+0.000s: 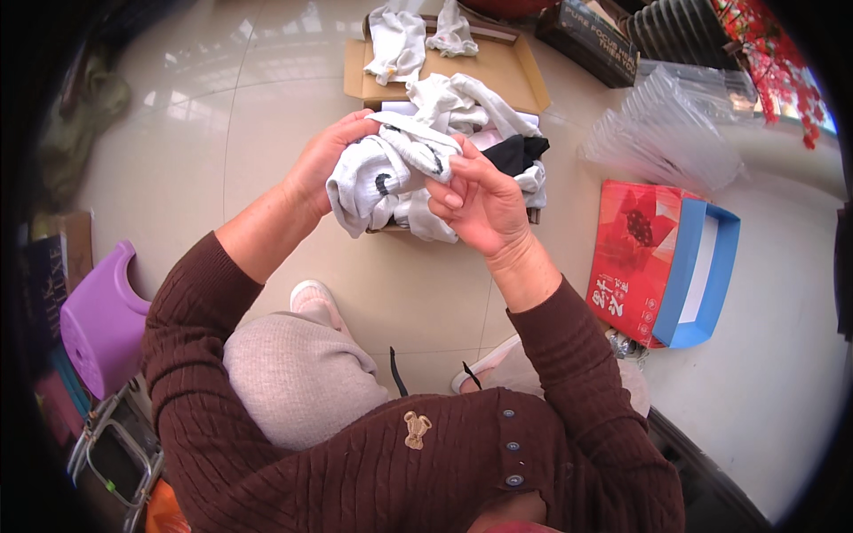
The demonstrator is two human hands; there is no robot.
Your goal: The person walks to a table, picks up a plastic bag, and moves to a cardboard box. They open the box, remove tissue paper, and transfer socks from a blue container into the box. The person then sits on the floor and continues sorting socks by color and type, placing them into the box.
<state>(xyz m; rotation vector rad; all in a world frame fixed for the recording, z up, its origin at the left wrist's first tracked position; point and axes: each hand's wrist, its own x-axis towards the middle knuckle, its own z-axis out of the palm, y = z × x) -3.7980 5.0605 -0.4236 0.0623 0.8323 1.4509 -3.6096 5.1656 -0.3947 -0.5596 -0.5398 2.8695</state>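
Observation:
My left hand (pixel 328 160) holds a bunched white sock (pixel 363 183) with a dark curved mark, gripping it from the left side. On the opposite side, my right hand (pixel 481 200) pinches the ribbed edge of the white fabric between thumb and fingers. Whether this is one sock or a pair, I cannot tell. Beneath and behind the hands stands an open cardboard box (pixel 526 73) with its lid folded back. More white socks (pixel 443 100) and a black cloth item (pixel 516 154) lie in it. Two white socks (pixel 396 43) hang over the lid's far edge.
To the right sits a red and blue gift box (pixel 633 260) on a pale surface, with clear plastic packaging (pixel 666 133) behind it. A dark printed box (pixel 590 40) stands at the back right. At left are a purple plastic stool (pixel 100 326) and a metal folding frame (pixel 116 453).

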